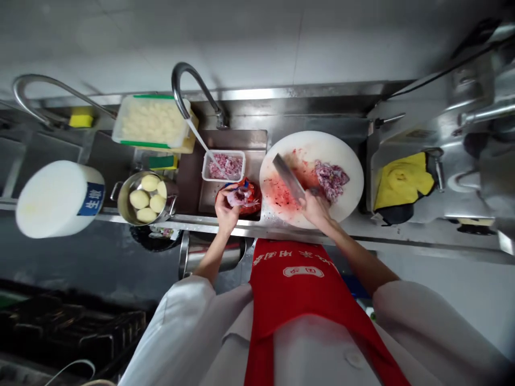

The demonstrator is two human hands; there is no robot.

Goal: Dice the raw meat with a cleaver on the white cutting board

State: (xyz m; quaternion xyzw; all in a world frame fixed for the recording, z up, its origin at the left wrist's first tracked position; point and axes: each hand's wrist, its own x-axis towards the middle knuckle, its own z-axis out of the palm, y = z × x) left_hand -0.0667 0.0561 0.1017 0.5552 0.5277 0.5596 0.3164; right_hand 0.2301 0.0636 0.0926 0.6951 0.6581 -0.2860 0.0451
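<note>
My right hand (316, 208) is closed round the handle of a cleaver (288, 176), whose blade lies over the round white cutting board (277, 147). Red juice and dark bits smear the board. A heap of chopped-looking purplish-pink meat (330, 181) rests on its right side. Over the sink's front edge, my left hand (226, 210) grips a pale pink piece of raw meat (240, 197); its exact kind is unclear. Just behind it sits a red and blue plastic bag (253, 192). Water from the tap runs into a white tub of pink meat pieces (225, 165).
A curved tap (189, 80) arches over the sink (207, 198). To the left are a pot of peeled potatoes (147, 199), a lidded box of pale pieces (151, 122) and a thick white round block (52, 198). A yellow cloth (402, 179) lies right of the board.
</note>
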